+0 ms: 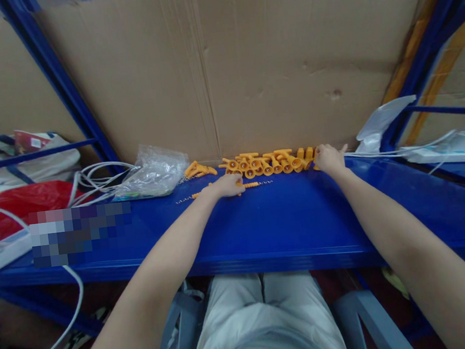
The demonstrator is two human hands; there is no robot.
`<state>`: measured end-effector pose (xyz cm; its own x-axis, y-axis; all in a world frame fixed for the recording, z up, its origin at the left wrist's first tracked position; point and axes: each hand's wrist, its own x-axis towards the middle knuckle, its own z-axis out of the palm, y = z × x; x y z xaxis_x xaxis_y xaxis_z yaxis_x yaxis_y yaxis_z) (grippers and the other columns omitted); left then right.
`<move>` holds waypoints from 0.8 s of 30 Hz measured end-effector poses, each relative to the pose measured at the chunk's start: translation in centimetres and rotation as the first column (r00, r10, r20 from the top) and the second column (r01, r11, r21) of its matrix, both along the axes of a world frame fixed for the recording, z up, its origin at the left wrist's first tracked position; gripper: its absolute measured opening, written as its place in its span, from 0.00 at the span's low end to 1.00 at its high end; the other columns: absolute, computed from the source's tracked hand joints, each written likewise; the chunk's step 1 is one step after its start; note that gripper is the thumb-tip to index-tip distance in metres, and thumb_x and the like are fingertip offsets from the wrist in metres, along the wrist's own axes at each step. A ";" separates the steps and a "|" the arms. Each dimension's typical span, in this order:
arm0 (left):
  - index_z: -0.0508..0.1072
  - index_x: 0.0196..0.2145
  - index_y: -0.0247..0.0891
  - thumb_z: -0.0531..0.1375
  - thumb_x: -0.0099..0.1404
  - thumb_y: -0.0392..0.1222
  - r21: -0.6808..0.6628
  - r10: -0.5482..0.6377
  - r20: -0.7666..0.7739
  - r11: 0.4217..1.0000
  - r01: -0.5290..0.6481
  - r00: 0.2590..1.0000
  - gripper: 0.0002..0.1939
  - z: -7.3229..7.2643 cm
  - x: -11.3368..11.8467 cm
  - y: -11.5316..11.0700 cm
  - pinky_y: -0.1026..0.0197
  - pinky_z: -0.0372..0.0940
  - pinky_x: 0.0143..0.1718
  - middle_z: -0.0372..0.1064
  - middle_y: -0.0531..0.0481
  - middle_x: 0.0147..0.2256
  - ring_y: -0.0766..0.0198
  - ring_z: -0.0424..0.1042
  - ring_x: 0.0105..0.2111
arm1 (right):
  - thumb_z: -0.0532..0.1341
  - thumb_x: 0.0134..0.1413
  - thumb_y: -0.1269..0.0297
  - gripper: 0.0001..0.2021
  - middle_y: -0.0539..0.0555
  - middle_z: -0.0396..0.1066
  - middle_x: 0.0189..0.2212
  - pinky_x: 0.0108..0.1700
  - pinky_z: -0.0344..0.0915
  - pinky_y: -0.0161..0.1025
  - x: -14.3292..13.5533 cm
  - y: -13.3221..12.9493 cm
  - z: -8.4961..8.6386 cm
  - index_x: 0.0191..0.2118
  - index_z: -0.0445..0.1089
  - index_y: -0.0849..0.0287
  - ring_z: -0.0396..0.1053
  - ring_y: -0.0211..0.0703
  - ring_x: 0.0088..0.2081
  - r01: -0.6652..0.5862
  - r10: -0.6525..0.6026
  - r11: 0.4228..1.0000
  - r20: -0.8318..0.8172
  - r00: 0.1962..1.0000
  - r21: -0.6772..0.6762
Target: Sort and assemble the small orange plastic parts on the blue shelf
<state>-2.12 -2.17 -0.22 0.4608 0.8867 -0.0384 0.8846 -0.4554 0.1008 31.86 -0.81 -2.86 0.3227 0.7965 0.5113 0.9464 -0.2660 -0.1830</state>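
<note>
Several yellow cone-ended plastic parts [275,164] are stacked in a row at the back of the blue table [279,219]. My left hand [230,185] is closed around a yellow part whose ribbed end [251,184] sticks out to the right, with a thin metal spring beyond it. At the right end of the row, my right hand [329,159] has its fingers at the last yellow parts; whether it grips one is hidden. Left of the stack lie some loose yellow pieces [199,169] near small springs [183,179].
A clear plastic bag [152,169] and white cables [102,172] lie at the left, beside a red bag [30,203]. Cardboard [265,58] stands behind the table between blue posts. A white power strip [452,152] is at the far right.
</note>
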 end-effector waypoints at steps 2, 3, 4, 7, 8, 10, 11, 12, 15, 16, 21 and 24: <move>0.75 0.46 0.38 0.56 0.66 0.41 -0.004 -0.007 0.008 1.000 0.007 1.000 0.13 0.0 0.0 0.0 0.64 0.67 0.40 0.81 0.46 0.41 0.58 0.78 0.41 | 0.50 0.61 0.74 0.16 0.68 0.75 0.48 0.62 0.55 0.68 0.1 0.0 0.4 0.44 0.75 0.64 0.72 0.56 0.51 0.005 -0.008 0.998 -0.042 0.999 -0.057; 0.75 0.46 0.37 0.56 0.66 0.41 -0.005 -0.009 0.009 1.000 0.009 1.000 0.13 0.0 -0.1 0.0 0.64 0.67 0.40 0.81 0.46 0.41 0.58 0.78 0.40 | 0.51 0.60 0.74 0.15 0.68 0.75 0.47 0.61 0.55 0.67 0.2 0.1 0.6 0.42 0.75 0.63 0.72 0.56 0.50 0.006 -0.011 0.997 -0.068 0.998 -0.083; 0.75 0.45 0.37 0.56 0.67 0.41 -0.003 -0.012 0.009 1.000 0.012 1.000 0.13 0.0 -0.1 0.1 0.64 0.67 0.40 0.81 0.46 0.41 0.58 0.78 0.40 | 0.52 0.60 0.73 0.14 0.67 0.76 0.45 0.61 0.56 0.66 0.2 0.1 0.9 0.40 0.76 0.63 0.72 0.56 0.49 0.005 -0.015 0.995 -0.092 0.996 -0.104; 0.74 0.46 0.37 0.56 0.67 0.41 0.010 -0.013 0.009 1.000 0.013 1.000 0.13 -0.2 -0.2 0.3 0.64 0.66 0.39 0.81 0.46 0.41 0.59 0.77 0.40 | 0.56 0.59 0.73 0.10 0.65 0.77 0.40 0.61 0.56 0.64 0.3 0.1 1.5 0.35 0.76 0.61 0.73 0.57 0.50 0.007 -0.025 0.990 -0.124 0.992 -0.141; 0.74 0.46 0.37 0.56 0.67 0.41 0.012 -0.014 0.012 1.000 0.014 1.000 0.13 -0.2 -0.2 0.3 0.64 0.66 0.38 0.81 0.46 0.41 0.59 0.77 0.40 | 0.57 0.59 0.73 0.09 0.64 0.77 0.40 0.61 0.57 0.63 0.3 0.1 1.7 0.34 0.75 0.61 0.73 0.58 0.51 0.009 -0.027 0.990 -0.127 0.992 -0.143; 0.75 0.45 0.37 0.56 0.66 0.41 0.010 -0.020 0.020 1.000 0.020 1.000 0.12 -0.3 -0.2 0.4 0.64 0.65 0.37 0.81 0.47 0.40 0.59 0.77 0.40 | 0.58 0.58 0.73 0.08 0.62 0.77 0.39 0.61 0.60 0.60 0.3 0.1 1.9 0.32 0.75 0.60 0.73 0.58 0.53 0.006 -0.026 0.990 -0.133 0.991 -0.143; 0.75 0.44 0.37 0.56 0.66 0.41 0.007 -0.025 0.024 1.000 0.024 0.999 0.12 -0.3 -0.2 0.5 0.64 0.65 0.37 0.81 0.47 0.39 0.59 0.77 0.40 | 0.59 0.57 0.73 0.07 0.61 0.77 0.38 0.60 0.62 0.58 0.3 0.0 2.1 0.31 0.74 0.59 0.73 0.57 0.53 0.002 -0.022 0.990 -0.138 0.990 -0.144; 0.75 0.44 0.37 0.56 0.66 0.41 0.004 -0.029 0.026 1.000 0.029 0.999 0.12 -0.4 -0.2 0.6 0.64 0.65 0.37 0.81 0.47 0.39 0.59 0.77 0.39 | 0.60 0.56 0.74 0.07 0.60 0.77 0.36 0.59 0.64 0.56 0.3 0.0 2.2 0.30 0.73 0.59 0.73 0.57 0.52 -0.004 -0.017 0.990 -0.143 0.990 -0.143; 0.76 0.42 0.38 0.57 0.64 0.41 0.001 -0.028 0.028 1.000 0.028 0.999 0.11 -0.5 -0.3 0.7 0.64 0.65 0.37 0.81 0.47 0.40 0.58 0.77 0.40 | 0.63 0.51 0.75 0.08 0.56 0.75 0.31 0.54 0.68 0.49 0.7 0.0 2.5 0.26 0.69 0.56 0.75 0.54 0.49 -0.023 0.000 0.990 -0.165 0.986 -0.141; 0.76 0.43 0.38 0.57 0.64 0.41 0.004 -0.025 0.031 1.000 0.025 0.999 0.12 -0.5 -0.3 0.7 0.64 0.66 0.37 0.81 0.47 0.40 0.58 0.77 0.40 | 0.64 0.49 0.76 0.08 0.54 0.75 0.29 0.53 0.69 0.47 0.9 0.0 2.6 0.25 0.68 0.56 0.75 0.53 0.47 -0.033 0.008 0.990 -0.180 0.984 -0.136; 0.76 0.45 0.38 0.57 0.64 0.42 0.010 -0.020 0.044 1.000 0.020 0.999 0.14 -0.6 -0.3 0.9 0.63 0.67 0.40 0.81 0.47 0.39 0.58 0.77 0.40 | 0.65 0.45 0.75 0.09 0.51 0.74 0.27 0.49 0.71 0.42 2.0 -0.7 1.9 0.26 0.66 0.56 0.76 0.48 0.40 -0.123 0.113 0.992 -0.326 0.939 -0.011; 0.76 0.43 0.38 0.58 0.64 0.42 0.001 -0.019 0.054 1.000 0.019 0.998 0.12 -0.5 -0.3 0.9 0.64 0.67 0.39 0.81 0.47 0.40 0.58 0.77 0.40 | 0.65 0.49 0.70 0.05 0.53 0.75 0.30 0.47 0.73 0.42 2.6 -1.1 0.4 0.30 0.68 0.57 0.76 0.46 0.37 -0.107 0.147 0.988 -0.466 0.872 0.112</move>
